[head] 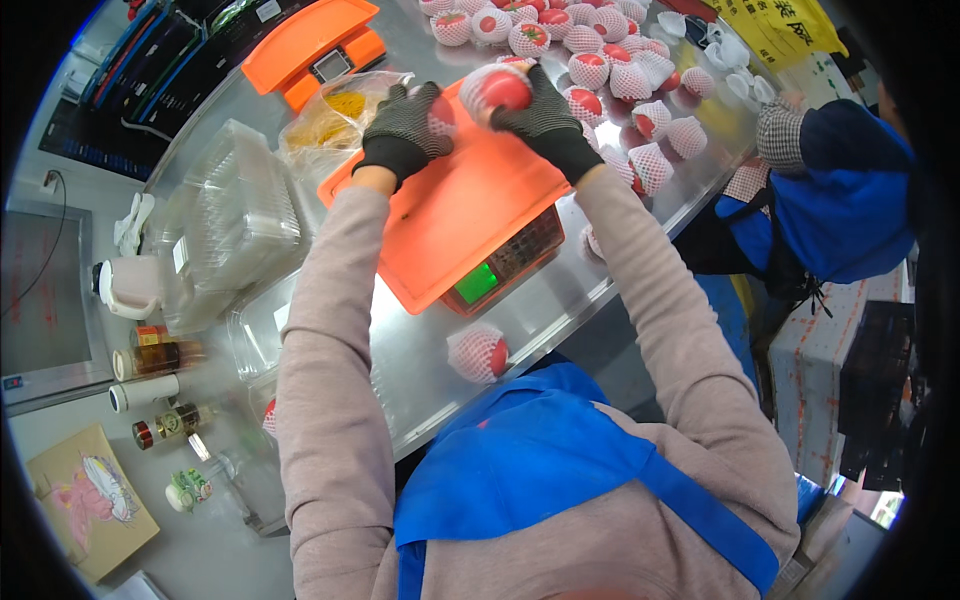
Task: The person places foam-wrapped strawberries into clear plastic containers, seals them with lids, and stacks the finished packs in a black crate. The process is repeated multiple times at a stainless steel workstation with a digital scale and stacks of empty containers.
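Note:
My left hand [405, 127], in a dark knit glove with bare fingertips, grips a red tomato [442, 117] in white foam netting over the far left part of an orange scale tray [465, 210]. Just right of it, my right hand [546, 124], gloved alike, holds a larger-looking netted tomato [507, 91] over the tray's far edge. Blur softens both tomatoes. Below the tray, the scale's display [476, 283] glows green. One netted tomato [478, 353] rests on the metal table [420, 360] between the scale and my blue apron [517, 465].
Many netted tomatoes [589, 71] crowd the table's far right. A second orange scale [315, 49], a plastic bag with yellow contents [337, 116] and stacked clear plastic containers [240, 202] line the left. Jars [154, 360] stand beyond. A person in blue [840, 195] is at the right edge.

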The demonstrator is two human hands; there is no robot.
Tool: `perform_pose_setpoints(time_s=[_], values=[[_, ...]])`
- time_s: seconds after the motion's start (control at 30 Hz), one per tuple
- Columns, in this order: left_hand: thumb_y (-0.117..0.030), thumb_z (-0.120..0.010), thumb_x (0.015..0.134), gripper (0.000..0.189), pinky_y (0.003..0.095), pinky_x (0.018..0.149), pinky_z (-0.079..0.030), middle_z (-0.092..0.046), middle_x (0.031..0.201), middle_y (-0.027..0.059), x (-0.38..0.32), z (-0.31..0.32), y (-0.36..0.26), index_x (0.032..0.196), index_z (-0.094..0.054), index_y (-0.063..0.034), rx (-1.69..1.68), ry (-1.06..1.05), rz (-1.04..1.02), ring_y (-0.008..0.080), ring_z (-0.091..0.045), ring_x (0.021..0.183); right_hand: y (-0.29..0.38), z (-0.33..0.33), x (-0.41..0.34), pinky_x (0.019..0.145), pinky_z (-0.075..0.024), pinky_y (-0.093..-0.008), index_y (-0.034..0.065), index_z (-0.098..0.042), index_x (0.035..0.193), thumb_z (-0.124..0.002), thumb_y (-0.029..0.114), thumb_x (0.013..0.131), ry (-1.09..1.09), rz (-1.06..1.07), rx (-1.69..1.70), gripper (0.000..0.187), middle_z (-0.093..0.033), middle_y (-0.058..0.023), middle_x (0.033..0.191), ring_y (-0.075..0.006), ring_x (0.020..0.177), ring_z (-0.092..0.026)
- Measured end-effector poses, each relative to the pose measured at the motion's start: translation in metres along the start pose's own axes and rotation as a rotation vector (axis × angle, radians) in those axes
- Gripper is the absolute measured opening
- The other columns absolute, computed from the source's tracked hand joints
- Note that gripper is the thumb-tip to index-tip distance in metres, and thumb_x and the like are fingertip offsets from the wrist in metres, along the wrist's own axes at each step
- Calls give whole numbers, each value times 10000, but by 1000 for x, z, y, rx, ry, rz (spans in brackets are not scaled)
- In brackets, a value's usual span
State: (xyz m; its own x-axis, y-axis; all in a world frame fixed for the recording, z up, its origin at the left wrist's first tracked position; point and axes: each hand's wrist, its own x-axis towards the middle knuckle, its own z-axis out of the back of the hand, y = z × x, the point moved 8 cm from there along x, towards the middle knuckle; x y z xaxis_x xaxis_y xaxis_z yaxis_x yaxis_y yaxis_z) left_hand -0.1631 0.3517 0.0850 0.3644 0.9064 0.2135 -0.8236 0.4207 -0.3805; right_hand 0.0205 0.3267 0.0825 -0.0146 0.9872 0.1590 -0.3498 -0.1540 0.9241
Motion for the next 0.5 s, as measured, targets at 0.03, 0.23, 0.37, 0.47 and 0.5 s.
perform_pose_setpoints(time_s=[0.03,0.23,0.37,0.47,0.5], values=[[-383,-746,621,691,512,897,-467,-477,1263,248,-5,1,11,1236,-503,-182,-89,8,87,456,-535,1084,-7,3,-7,688,-550,-396,92,-458,1267,-726,333,729,-4,-172,347,647,-569,-147,1120,-313,888,-633],[-381,-681,775,649,378,791,-517,-580,1147,105,-171,60,56,1291,-458,-57,-1689,-120,325,254,-593,1024,63,-73,-102,570,-547,-420,25,-517,1225,-398,601,864,704,-444,1515,690,-634,-213,1022,-334,739,-644],[-463,-642,774,713,436,791,-539,-596,1111,172,-363,108,104,1256,-460,29,-1532,-570,546,314,-623,939,67,-151,-174,648,-563,-421,5,-392,1353,-529,619,805,875,-499,1248,834,-556,-231,1222,-349,925,-639],[-397,-655,771,683,451,800,-542,-537,1211,167,-478,127,121,1287,-433,-8,-1447,-794,710,316,-575,1056,70,-224,-239,719,-554,-397,6,-426,1311,-624,529,775,1161,-439,963,775,-577,-184,1191,-294,980,-628],[-393,-661,769,684,441,795,-546,-540,1195,164,-508,129,124,1292,-428,-17,-1373,-883,750,306,-582,1042,67,-247,-259,736,-546,-375,11,-443,1291,-662,505,755,1191,-510,953,760,-584,-169,1175,-270,974,-625]])
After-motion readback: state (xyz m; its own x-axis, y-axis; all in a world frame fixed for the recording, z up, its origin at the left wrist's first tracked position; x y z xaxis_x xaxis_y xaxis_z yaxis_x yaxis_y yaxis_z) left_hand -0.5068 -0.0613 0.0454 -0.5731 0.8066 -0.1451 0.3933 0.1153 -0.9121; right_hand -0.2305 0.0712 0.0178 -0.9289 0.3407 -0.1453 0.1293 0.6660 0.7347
